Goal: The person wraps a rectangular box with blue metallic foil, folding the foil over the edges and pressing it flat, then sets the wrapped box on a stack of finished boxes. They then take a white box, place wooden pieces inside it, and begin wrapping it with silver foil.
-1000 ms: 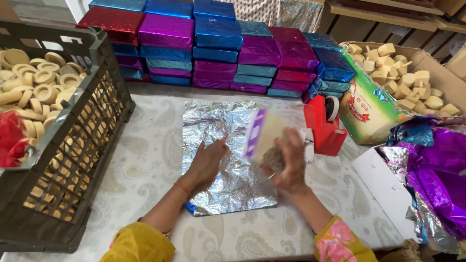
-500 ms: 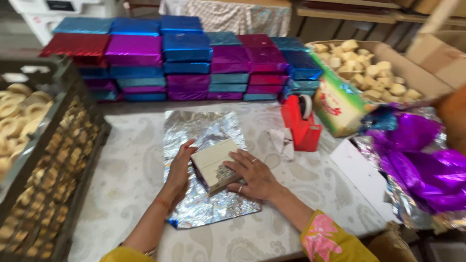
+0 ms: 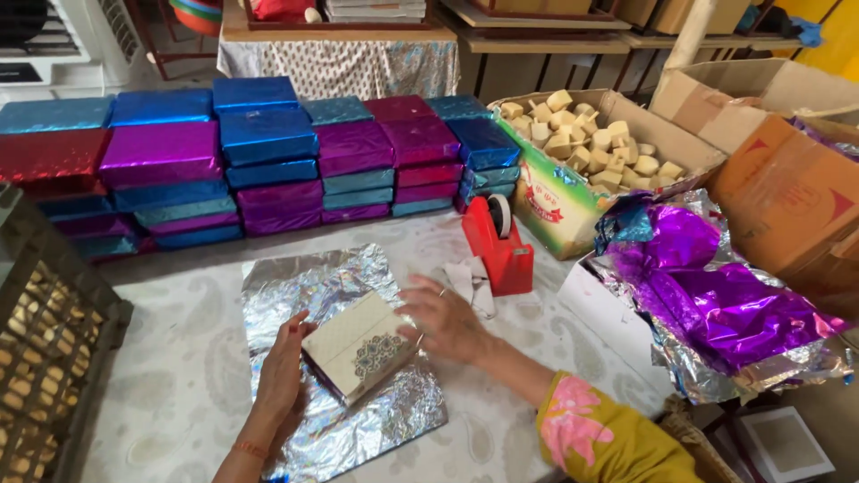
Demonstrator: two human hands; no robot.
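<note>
Both hands bracket the cream box [image 3: 358,347] lying diagonally on the silver foil sheet [image 3: 304,286]: left hand [image 3: 284,374] flat against its near-left side, right hand [image 3: 445,319] spread, touching its far-right corner

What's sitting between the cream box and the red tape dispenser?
In the head view, the right hand rests against the cream box; beyond it, white scraps lie beside the red tape dispenser.

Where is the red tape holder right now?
In the head view, the red tape holder stands on the table right of centre, just beyond the right hand, in front of the cardboard box of pale blocks.
</note>
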